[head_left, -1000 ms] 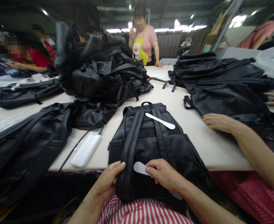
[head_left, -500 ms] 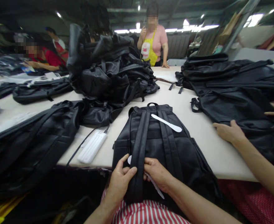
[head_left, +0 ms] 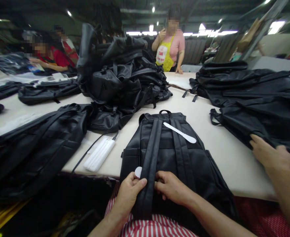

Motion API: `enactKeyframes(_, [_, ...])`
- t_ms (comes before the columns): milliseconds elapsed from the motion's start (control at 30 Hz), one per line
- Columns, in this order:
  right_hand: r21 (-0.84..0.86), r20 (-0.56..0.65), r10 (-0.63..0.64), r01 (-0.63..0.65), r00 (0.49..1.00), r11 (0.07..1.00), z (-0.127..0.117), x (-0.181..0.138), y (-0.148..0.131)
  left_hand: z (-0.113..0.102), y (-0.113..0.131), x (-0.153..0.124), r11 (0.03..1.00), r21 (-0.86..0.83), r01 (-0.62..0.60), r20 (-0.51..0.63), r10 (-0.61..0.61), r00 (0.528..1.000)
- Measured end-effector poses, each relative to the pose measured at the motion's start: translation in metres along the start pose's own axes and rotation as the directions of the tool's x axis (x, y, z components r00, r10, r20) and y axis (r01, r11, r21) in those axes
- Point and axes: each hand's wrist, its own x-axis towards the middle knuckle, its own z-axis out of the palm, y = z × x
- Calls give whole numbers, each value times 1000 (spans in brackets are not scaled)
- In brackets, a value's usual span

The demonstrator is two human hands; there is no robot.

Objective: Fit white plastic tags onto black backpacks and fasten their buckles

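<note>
A black backpack [head_left: 163, 154] lies on its front at the table edge, its two shoulder straps facing up. My left hand [head_left: 130, 194] pinches the left shoulder strap [head_left: 151, 151], thumb on top of it. Just above those fingers, the round end of a white plastic piece [head_left: 138, 172] sticks out from the strap's left side; the remainder is hidden. My right hand [head_left: 171, 187] is closed at the strap's right edge, fingers curled, and what they grip is hidden. Across the upper part of the other strap rests a white ridged plastic strip [head_left: 179, 132], rounded at its lower end.
A white power strip [head_left: 99, 154] with a black cord lies left of the backpack. Black bags pile up behind [head_left: 120, 75], at left [head_left: 48, 138] and right [head_left: 253, 82]. A co-worker's hand [head_left: 270, 153] touches the right pile. Another person [head_left: 171, 46] stands across the table.
The ridged white tail that stuck out below my right hand no longer shows. More of the round white end shows by my left hand. The co-worker's hand at right has shifted on the bag.
</note>
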Motion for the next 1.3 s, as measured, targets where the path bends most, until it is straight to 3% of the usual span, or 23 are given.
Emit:
enactKeyframes(133, [-95, -92, -65, 56, 994, 994, -3, 4, 3, 3, -1, 0, 1000, -18, 25, 7, -25, 1000])
enactKeyframes(233, [-101, -54, -115, 109, 992, 989, -2, 10, 0, 1, -3, 3, 999, -15, 45, 1, -45, 999])
enactKeyframes(467, [-156, 123, -66, 85, 990, 984, -16, 15, -7, -8, 1, 6, 998, 8, 56, 91, -57, 994])
enactKeyframes(600, [-178, 112, -53, 72, 992, 981, -18, 14, -13, -7, 2, 7, 999, 30, 38, 72, -40, 997])
enactKeyframes(733, [76, 131, -7, -3, 991, 997, -23, 2, -13, -8, 1, 8, 999, 38, 37, 55, -40, 998])
enactKeyframes(833, [354, 158, -3, -54, 987, 934, -30, -9, -3, -11, 0, 9, 999, 16, 48, 72, -49, 996])
enactKeyframes(933, [478, 167, -77, -12, 983, 878, -30, -15, 7, -12, 0, 9, 998, -7, 61, 81, -60, 995])
enactKeyframes(1000, [496, 94, -124, 62, 988, 866, -24, -16, 9, -12, 0, 8, 998, -16, 53, 85, -51, 995])
enactKeyframes(1067, [444, -16, -182, 170, 983, 880, -17, -17, 8, -12, 1, 7, 999, -12, 39, 88, -38, 995])
enactKeyframes(1133, [269, -86, -277, 290, 957, 918, -12, -17, 3, -13, 1, 6, 999, 4, 32, 86, -32, 996])
enactKeyframes(1233, [-71, -99, -443, 438, 891, 896, -8, -19, -4, -14, 0, 6, 1000, 22, 16, 81, -18, 997])
enactKeyframes(1300, [-180, -111, -512, 489, 852, 853, -7, -20, -7, -14, 0, 7, 1000, 24, 9, 78, -10, 997])
